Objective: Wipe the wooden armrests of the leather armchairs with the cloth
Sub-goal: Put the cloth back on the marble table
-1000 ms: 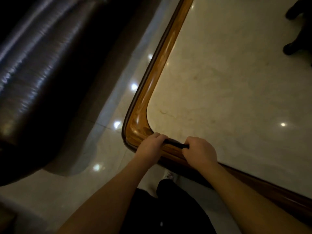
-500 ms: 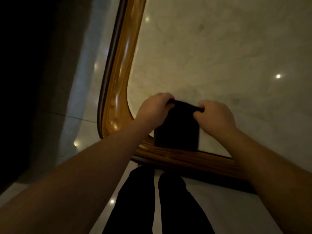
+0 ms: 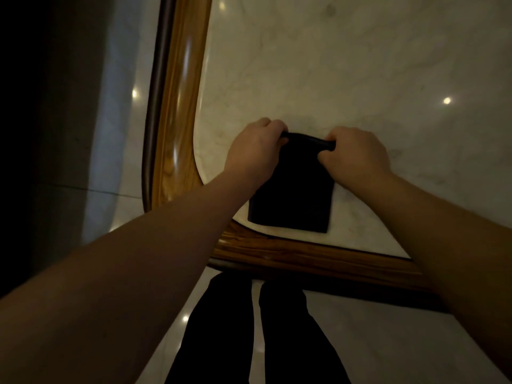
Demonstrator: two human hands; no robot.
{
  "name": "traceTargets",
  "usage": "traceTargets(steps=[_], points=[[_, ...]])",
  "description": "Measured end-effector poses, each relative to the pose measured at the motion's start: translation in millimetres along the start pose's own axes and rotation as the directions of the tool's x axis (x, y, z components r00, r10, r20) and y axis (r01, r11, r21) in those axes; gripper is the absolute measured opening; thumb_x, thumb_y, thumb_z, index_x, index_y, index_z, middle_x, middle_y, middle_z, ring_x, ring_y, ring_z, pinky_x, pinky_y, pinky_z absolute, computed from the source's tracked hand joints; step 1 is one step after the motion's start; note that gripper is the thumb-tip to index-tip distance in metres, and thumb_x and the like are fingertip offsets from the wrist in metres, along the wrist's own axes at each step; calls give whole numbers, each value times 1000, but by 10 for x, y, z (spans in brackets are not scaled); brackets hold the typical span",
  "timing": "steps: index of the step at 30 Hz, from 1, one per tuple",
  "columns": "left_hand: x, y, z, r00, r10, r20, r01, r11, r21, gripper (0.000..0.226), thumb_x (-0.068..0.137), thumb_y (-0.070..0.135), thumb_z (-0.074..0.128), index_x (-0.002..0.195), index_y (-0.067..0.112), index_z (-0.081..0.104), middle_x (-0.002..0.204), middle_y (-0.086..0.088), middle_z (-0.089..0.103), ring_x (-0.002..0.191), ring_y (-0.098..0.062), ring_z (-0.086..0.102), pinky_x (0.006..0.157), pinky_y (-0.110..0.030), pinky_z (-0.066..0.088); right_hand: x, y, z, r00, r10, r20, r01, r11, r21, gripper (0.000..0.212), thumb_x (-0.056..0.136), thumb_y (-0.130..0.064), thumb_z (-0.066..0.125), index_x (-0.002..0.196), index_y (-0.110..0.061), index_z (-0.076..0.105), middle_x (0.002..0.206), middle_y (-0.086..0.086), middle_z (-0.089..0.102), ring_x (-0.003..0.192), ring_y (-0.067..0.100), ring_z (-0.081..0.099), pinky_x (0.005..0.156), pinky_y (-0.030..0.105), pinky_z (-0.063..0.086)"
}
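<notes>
A dark cloth [image 3: 293, 195] lies folded into a rectangle on the near left corner of a marble table top. My left hand [image 3: 253, 151] grips the cloth's far left corner and my right hand [image 3: 354, 156] grips its far right corner, both fists closed over the rolled far edge. The cloth's near edge rests just inside the table's wooden rim [image 3: 177, 106]. No armchair armrest shows in this view.
The table has a pale marble top [image 3: 346, 65] framed by glossy curved wood. A glossy tiled floor [image 3: 116, 106] runs along the left, with a dark shape at the far left edge. My dark trouser legs [image 3: 249, 342] stand against the table's near rim.
The view has swung over the table. My hands have moved from the wooden rim onto the marble, and the cloth now lies spread flat between them.
</notes>
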State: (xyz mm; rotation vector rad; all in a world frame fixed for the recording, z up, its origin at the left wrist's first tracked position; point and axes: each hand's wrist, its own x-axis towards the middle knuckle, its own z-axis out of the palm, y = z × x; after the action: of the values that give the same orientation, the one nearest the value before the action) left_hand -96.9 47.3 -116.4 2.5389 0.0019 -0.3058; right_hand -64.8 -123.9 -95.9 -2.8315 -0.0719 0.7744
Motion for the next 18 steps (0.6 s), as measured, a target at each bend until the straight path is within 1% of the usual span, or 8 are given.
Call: traceTargets(steps=[4, 7, 9, 11, 13, 15, 16, 18], points=[[18, 19, 7, 1000, 17, -16, -16, 997, 76, 26, 94, 21, 52, 113, 6, 60, 105, -16, 56, 96, -34, 52, 74, -44, 43, -21, 5, 12, 999, 16, -34, -16, 1000, -3, 27, 85, -26, 56, 106, -12, 62, 101, 12, 63, 89, 32, 59, 67, 35, 45], [-28, 33, -13, 995, 28, -101, -10, 986, 169, 32, 89, 19, 58, 118, 6, 56, 109, -18, 53, 97, -34, 49, 78, -44, 45, -80, -8, 37, 992, 9, -125, -16, 998, -59, 34, 85, -24, 58, 117, -12, 55, 115, 14, 54, 101, 33, 53, 69, 37, 41], [-101, 66, -16, 988, 86, -132, -55, 973, 226, 32, 87, 13, 57, 118, 4, 56, 108, -19, 53, 95, -35, 49, 77, -44, 45, -139, -23, 68, 979, -24, -201, 4, 995, -101, 37, 85, -20, 58, 120, -11, 51, 118, 15, 48, 104, 33, 49, 66, 36, 38], [-210, 100, 15, 980, 165, -107, -134, 959, 249, 30, 86, 10, 54, 115, 0, 57, 107, -22, 55, 93, -38, 50, 77, -46, 45, -198, -42, 113, 972, -64, -227, 42, 994, -96, 37, 84, -18, 57, 120, -11, 50, 117, 15, 45, 102, 32, 47, 64, 36, 37], [-323, 111, 65, 981, 187, -43, -170, 952, 253, 33, 89, 12, 49, 119, -2, 55, 115, -25, 54, 101, -41, 50, 83, -47, 44, -255, -64, 166, 974, -102, -202, 90, 993, -72, 36, 84, -19, 56, 119, -10, 51, 115, 14, 45, 100, 31, 47, 63, 35, 38], [-397, 106, 124, 987, 156, 27, -157, 948, 278, 41, 94, 15, 44, 130, -2, 47, 131, -25, 47, 119, -41, 42, 97, -45, 39, -299, -76, 216, 978, -131, -162, 124, 991, -55, 37, 85, -20, 55, 121, -9, 52, 115, 14, 46, 101, 30, 47, 67, 36, 42], [-416, 102, 144, 990, 134, 47, -142, 946, 292, 44, 95, 17, 41, 135, -1, 42, 137, -24, 42, 126, -39, 36, 103, -44, 35, -314, -82, 232, 980, -137, -145, 132, 990, -46, 39, 85, -20, 55, 123, -9, 52, 117, 14, 47, 103, 30, 47, 70, 37, 44], [-427, 101, 171, 992, 116, 48, -126, 946, 298, 47, 97, 19, 39, 139, -1, 36, 142, -23, 37, 131, -38, 31, 108, -42, 30, -327, -84, 251, 982, -137, -128, 133, 990, -37, 42, 85, -20, 55, 126, -8, 51, 119, 14, 47, 106, 30, 45, 75, 39, 46]])
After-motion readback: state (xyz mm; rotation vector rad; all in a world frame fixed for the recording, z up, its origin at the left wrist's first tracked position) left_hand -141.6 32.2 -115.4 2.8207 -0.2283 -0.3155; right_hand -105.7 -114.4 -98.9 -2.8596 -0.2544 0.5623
